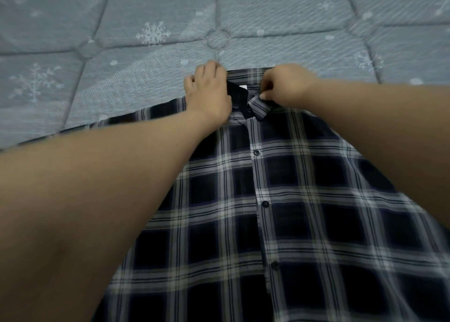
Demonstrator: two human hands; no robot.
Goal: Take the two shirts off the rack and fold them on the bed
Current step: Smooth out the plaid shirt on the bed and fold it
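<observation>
Plaid shirt (280, 200), navy with grey-white checks, lies front-up and buttoned on the bed (121, 29), collar (258, 88) at the far end, hem running out of the bottom of the view. Left sleeve side trails off toward the left edge under the left forearm. Left hand (209, 95) sits on the left side of the collar, fingers curled down over the fabric at the collar edge; looks like it grips the collar there, though the fingertips are hidden so the hold is not certain. Dark inner neckband and a small white label show between the two hands. Right hand (285, 88) is on the right side, thumb and fingers pinching the right collar tip, which is turned up a little off the shirt front. Placket (259, 175) runs down the middle with dark buttons closed. Both bare forearms reach in from the lower corners. Bed cover is grey-blue, quilted, with white snowflake and dot print; a tufted dimple sits just beyond the collar.
</observation>
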